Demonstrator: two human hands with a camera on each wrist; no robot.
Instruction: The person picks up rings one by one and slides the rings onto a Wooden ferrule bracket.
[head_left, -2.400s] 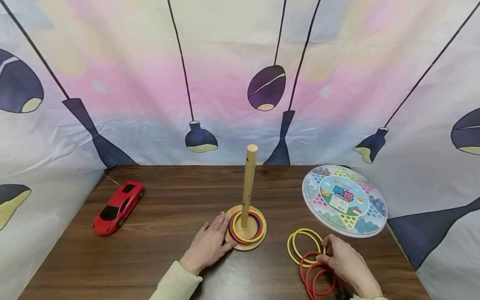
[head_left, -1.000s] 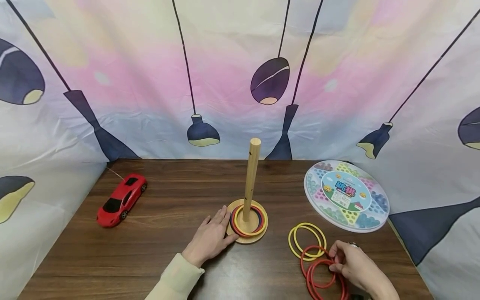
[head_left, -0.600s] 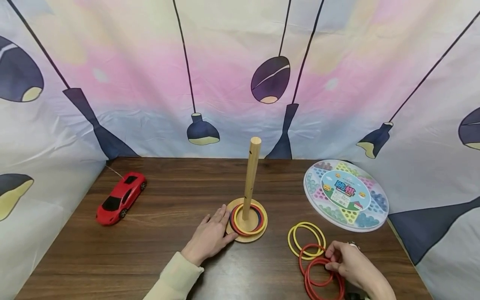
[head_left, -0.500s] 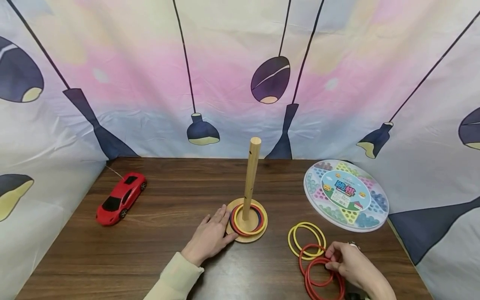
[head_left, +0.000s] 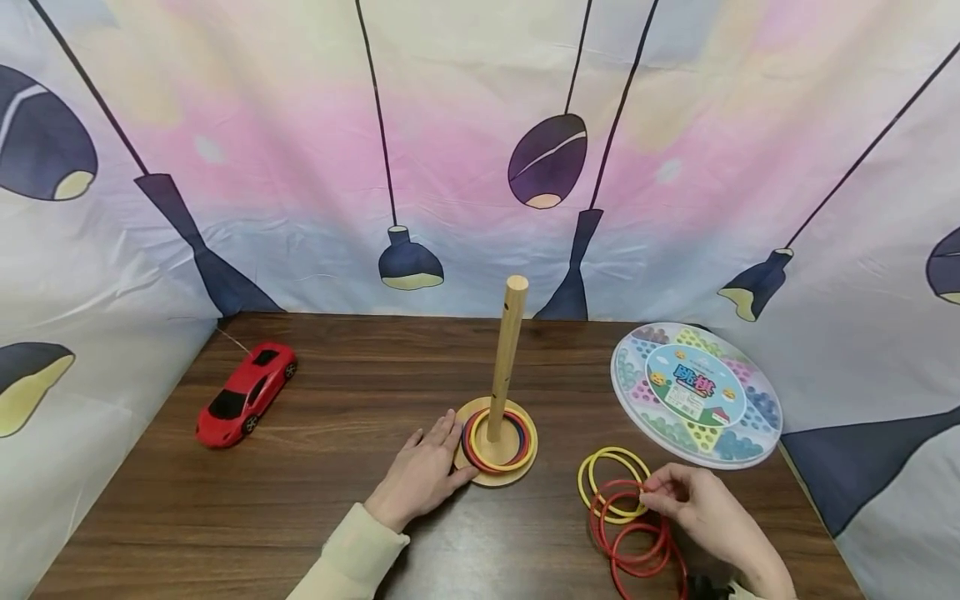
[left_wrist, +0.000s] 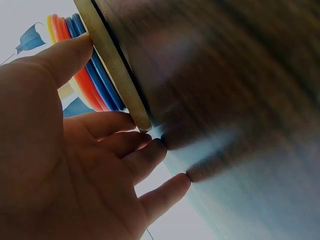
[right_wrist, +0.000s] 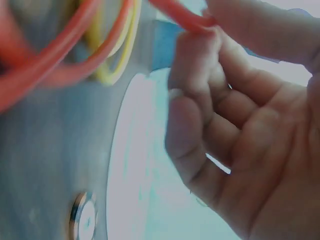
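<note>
Head view: right hand (head_left: 701, 507) pinches a red ring (head_left: 626, 506); left hand (head_left: 422, 473) rests flat against wooden base (head_left: 491, 475).

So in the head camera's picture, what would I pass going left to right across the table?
Red toy car → left hand → wooden peg stand → loose yellow rings → right hand, pinching a red ring → round marble game board.
</note>
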